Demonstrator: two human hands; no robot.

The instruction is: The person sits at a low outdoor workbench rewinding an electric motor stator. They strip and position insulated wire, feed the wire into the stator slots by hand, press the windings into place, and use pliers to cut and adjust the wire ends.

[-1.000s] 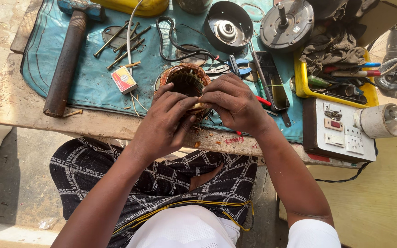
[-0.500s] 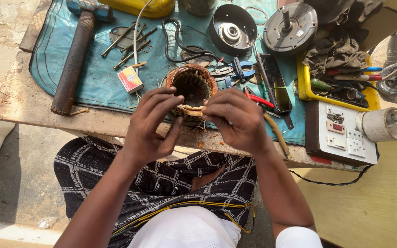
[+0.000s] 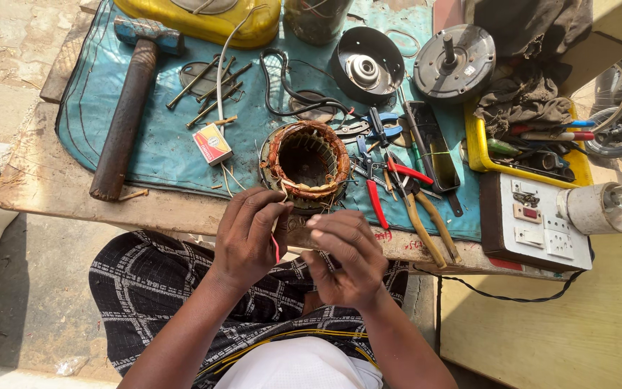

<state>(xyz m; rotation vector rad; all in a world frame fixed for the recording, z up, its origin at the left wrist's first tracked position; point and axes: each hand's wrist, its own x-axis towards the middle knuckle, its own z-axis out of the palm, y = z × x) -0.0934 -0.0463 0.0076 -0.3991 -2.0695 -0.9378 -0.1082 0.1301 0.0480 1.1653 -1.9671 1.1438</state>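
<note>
Working a thin lead wire (image 3: 276, 245) just below the copper-wound stator (image 3: 308, 164), the left hand (image 3: 250, 238) has its fingers pinched shut on it; the right hand (image 3: 347, 259) curls closed, its hold hidden. Judged step: dressing leads; next calls for steady tension.

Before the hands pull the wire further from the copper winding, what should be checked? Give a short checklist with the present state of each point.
1. Left hand grips the red wire: ok, pinched between fingers.
2. Right hand has a hold on the wire: cannot tell, fingers hide it.
3. Stator sits flat on the blue mat: ok.
4. Stator held down: not ok, neither hand touches it.
5. Pliers within reach: ok, just right of the stator.
6. Hammer clear of the hands: ok, far left.
</note>
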